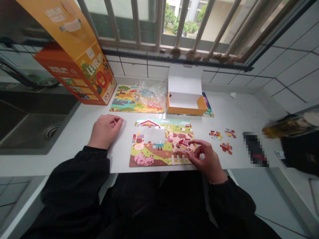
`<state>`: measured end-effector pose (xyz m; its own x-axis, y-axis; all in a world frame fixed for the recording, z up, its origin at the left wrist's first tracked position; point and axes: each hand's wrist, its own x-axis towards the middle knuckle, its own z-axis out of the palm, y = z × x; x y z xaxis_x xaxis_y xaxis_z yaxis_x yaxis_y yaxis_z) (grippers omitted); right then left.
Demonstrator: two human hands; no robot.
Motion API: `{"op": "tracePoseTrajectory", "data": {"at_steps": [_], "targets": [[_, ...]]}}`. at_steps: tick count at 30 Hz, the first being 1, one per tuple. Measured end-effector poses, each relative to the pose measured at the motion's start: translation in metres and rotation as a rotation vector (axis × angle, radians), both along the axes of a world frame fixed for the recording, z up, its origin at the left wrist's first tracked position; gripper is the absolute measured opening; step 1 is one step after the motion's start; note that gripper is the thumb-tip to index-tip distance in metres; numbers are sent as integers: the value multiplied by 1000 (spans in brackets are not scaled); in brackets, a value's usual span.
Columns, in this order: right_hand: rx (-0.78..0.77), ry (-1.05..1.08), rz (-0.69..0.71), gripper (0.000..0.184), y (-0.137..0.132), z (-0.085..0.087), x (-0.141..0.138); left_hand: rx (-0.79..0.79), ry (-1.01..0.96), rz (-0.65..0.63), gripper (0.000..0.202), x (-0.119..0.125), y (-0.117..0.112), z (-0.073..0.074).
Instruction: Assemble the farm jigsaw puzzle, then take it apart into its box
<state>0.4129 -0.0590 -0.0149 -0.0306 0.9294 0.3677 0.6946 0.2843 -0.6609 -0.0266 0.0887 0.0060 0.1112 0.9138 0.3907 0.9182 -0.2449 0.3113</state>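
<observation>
Counter [118, 161]: white surface under your work.
Puzzle [161, 161]: lies near the front edge, gap [154, 135] showing below the red roof [149, 123].
Right hand [208, 161]: you pinch a barn piece [184, 142] over the puzzle; align its picture before pressing flat.
Left hand [103, 130]: you grip a red piece [113, 124], left of the puzzle.
Loose pieces [225, 148]: three, on your right.

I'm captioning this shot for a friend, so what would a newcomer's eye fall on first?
Probably the tall orange puzzle box, standing at the back left of the white counter. Next, the partly filled farm puzzle near the counter's front edge, where the right hand pinches a red-barn piece over its right side. Three loose pieces lie farther right.
</observation>
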Motion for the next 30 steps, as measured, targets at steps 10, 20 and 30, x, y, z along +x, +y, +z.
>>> {"op": "tracePoseTrajectory", "data": {"at_steps": [10,20,30], "targets": [[46,-87,394,48,81,39,-83,-48,-256,-308,24,59,-22,3],[45,-94,523,34,147,0,-153,-107,-266,-167,22,45,-13,-8],[10,-155,492,24,147,-12,-158,-135,-239,-263,18,45,-9,-14]]}}
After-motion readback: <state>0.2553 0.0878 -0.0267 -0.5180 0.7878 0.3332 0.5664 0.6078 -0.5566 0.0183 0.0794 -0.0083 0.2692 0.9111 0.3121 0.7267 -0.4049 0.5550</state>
